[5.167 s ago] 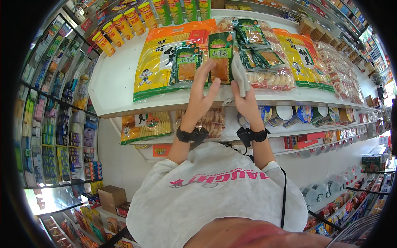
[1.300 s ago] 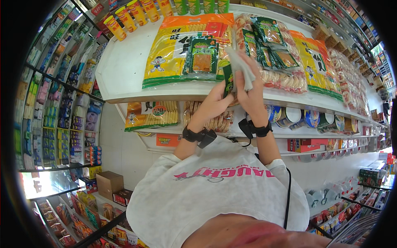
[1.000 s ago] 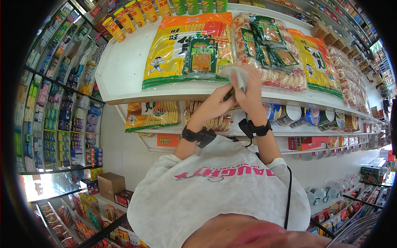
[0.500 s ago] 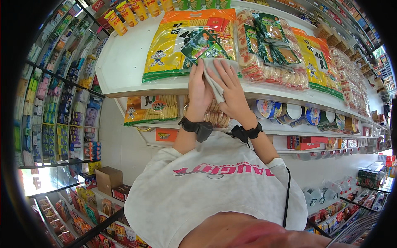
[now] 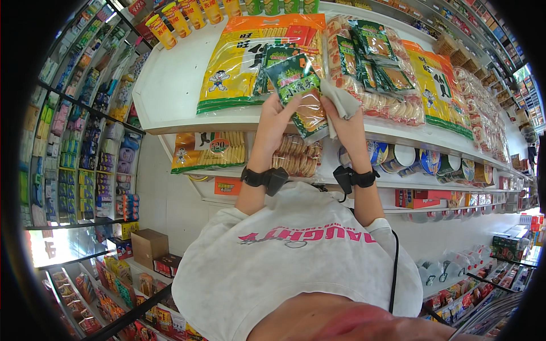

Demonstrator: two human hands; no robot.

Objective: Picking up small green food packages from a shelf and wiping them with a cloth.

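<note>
A green snack packet (image 5: 297,85) with a clear window is held tilted above the shelf's front edge. My left hand (image 5: 274,120) grips its left side, the thumb across its front. A pale grey cloth (image 5: 342,101) is bunched in my right hand (image 5: 348,129), whose fingers are closed at the packet's right edge. Behind the held packet, similar green packets (image 5: 263,77) lie on a large yellow-and-orange snack bag (image 5: 230,59). Part of that bag is hidden by my hands and the packet.
To the right, more green packets (image 5: 375,42) rest on clear bags of round crackers (image 5: 392,105), beside another yellow snack bag (image 5: 435,85). Yellow cups (image 5: 190,14) line the back of the white shelf (image 5: 170,85). Below are a lower shelf's cracker bags (image 5: 207,150) and round tubs (image 5: 378,152).
The packet has been lifted off the bag and turned up between my hands. My right hand, with the cloth, has moved right from on top of the packet to its edge.
</note>
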